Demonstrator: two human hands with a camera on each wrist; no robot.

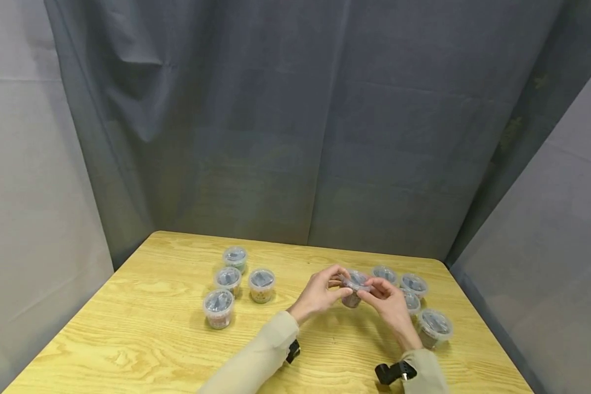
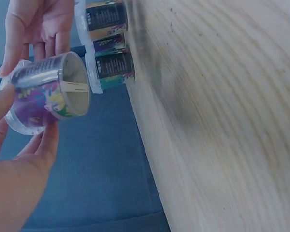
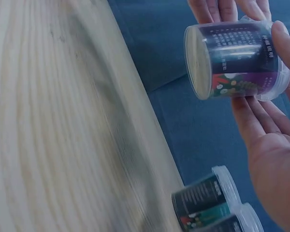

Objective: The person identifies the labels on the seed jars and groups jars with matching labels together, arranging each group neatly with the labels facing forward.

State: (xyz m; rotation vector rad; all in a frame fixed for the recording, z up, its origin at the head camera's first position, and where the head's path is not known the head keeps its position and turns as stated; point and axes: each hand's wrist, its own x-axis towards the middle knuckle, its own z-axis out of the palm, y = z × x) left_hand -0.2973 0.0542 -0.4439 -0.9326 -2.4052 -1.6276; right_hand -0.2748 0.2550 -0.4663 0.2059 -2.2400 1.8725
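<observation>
Comprises one lidded tub [image 1: 354,288], raised above the desk [image 1: 143,328] between left tubs [image 1: 219,307] at nine o'clock and right tubs [image 1: 435,325] at three, pinched from opposite sides by left grip [image 1: 322,293] and right grip [image 1: 390,303], presumably for steadiness while aloft.

beneath the left hand [image 1: 322,294] lies a yellow wood-grain worktop [image 1: 128,334]; beyond the hand hangs a creased dark grey curtain [image 1: 256,137] between 2 paler panels [image 1: 24,186].
</observation>
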